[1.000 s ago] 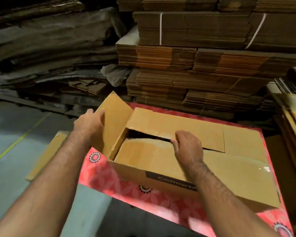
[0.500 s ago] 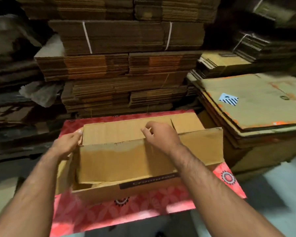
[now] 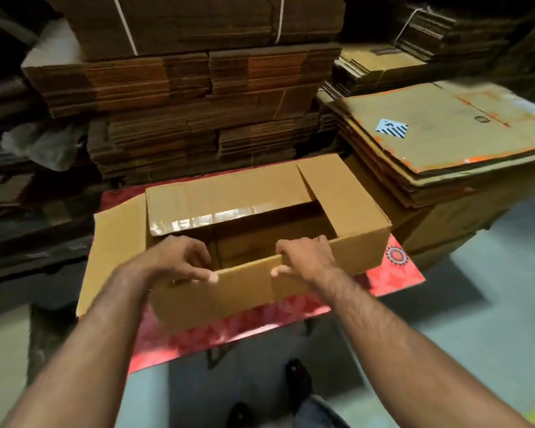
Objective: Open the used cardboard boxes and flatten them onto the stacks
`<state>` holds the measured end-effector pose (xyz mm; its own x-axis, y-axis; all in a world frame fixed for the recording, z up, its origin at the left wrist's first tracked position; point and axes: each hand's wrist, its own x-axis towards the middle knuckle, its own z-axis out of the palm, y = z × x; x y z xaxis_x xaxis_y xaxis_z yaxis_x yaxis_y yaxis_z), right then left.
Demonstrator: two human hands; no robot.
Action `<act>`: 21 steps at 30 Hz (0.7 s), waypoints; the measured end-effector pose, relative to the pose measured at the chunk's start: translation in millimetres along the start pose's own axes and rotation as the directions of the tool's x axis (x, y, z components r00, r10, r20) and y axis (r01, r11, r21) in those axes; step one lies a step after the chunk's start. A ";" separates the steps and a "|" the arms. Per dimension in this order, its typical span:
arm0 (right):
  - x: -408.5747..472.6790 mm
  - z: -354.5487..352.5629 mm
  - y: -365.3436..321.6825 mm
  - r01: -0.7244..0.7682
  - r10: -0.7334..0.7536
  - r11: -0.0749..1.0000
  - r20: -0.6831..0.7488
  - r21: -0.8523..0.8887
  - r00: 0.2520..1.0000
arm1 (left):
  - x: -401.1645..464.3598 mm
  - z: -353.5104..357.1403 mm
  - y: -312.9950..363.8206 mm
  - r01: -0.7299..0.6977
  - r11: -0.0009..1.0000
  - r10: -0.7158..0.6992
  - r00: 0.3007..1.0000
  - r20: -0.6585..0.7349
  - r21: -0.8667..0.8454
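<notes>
An open brown cardboard box (image 3: 352,199) sits on a red patterned table (image 3: 396,273). Its far flap stands up with shiny tape along its edge, the left flap lies spread out to the side, and the right flap folds outward. My left hand (image 3: 179,261) and my right hand (image 3: 306,257) both grip the top edge of the near flap, fingers curled inside the box and thumbs on the outer face. The box looks empty inside.
Tall strapped bundles of flattened cardboard (image 3: 198,88) rise right behind the table. A lower stack of flattened boxes (image 3: 445,143) with a striped sticker lies to the right. A crumpled plastic sheet (image 3: 40,143) hangs at the left. My shoes (image 3: 297,378) stand on grey floor below.
The top flaps have been opened and the box interior now shows. Both hands moved from the far flap and left side to the near flap's edge. The view shifted right.
</notes>
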<state>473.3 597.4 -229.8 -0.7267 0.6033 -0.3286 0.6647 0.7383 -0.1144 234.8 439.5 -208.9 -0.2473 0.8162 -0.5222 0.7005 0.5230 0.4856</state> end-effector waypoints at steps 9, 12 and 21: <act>21.0 23.2 -11.1 0.019 -0.031 0.995 -0.122 -0.095 0.992 | -1.9 33.3 -11.3 0.133 0.929 -0.007 0.939 -0.343 0.345; 18.7 22.4 -0.7 0.006 -0.005 1.000 -0.068 0.001 0.998 | 6.3 32.3 -14.2 0.074 0.963 -0.004 0.965 -0.261 0.259; 2.6 -16.0 53.7 -0.268 0.253 0.962 -0.198 -0.049 0.947 | 69.6 61.2 83.4 0.005 0.981 0.075 0.912 -0.403 0.194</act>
<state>504.4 643.4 -221.7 -0.5541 0.8181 -0.1542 0.8256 0.5637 0.0239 317.0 524.9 -247.6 -0.4430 0.8826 -0.1575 0.8156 0.4697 0.3379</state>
